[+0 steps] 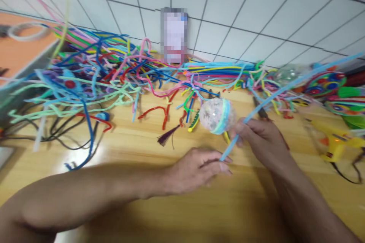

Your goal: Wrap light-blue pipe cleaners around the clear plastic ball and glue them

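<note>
A long light-blue pipe cleaner (265,100) slants across the view, its far end reaching the upper right. My right hand (258,136) pinches it partway along. Lower down, my left hand (196,169) has its thumb and fingers closed on the near end. Just beyond my hands, a clear ball (213,115) with a light-blue and yellow band stands on the wooden table (159,209). A dark tassel (168,135) and a yellow-green piece (194,121) lie to the left of the ball.
Many coloured pipe cleaners (119,60) heap along the tiled wall (222,11). A phone (174,34) leans there, blurred out. At the right lies a yellow glue gun (333,140) with its cord. Black cables (57,129) and an orange-topped box (25,45) are at the left.
</note>
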Demonstrator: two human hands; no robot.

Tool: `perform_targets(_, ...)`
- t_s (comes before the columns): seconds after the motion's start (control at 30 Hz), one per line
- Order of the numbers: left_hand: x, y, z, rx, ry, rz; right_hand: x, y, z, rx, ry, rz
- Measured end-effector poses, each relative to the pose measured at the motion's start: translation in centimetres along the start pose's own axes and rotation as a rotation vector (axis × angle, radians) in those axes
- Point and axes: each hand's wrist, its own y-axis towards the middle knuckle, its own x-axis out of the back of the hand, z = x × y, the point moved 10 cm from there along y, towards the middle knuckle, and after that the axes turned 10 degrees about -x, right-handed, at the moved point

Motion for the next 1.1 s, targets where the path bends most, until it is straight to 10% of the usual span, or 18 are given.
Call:
perform_targets(0.33,-0.1,0.1,-1.6,-0.032,-0.197,-0.011,0.4,-0.1,0.7,-0.024,0.133,-0.03)
perform_targets(1.1,-1.1,0.7,-0.4,0.129,-0.321,0.077,-4.9,-1.7,1.9,0.002,0.124,0.434)
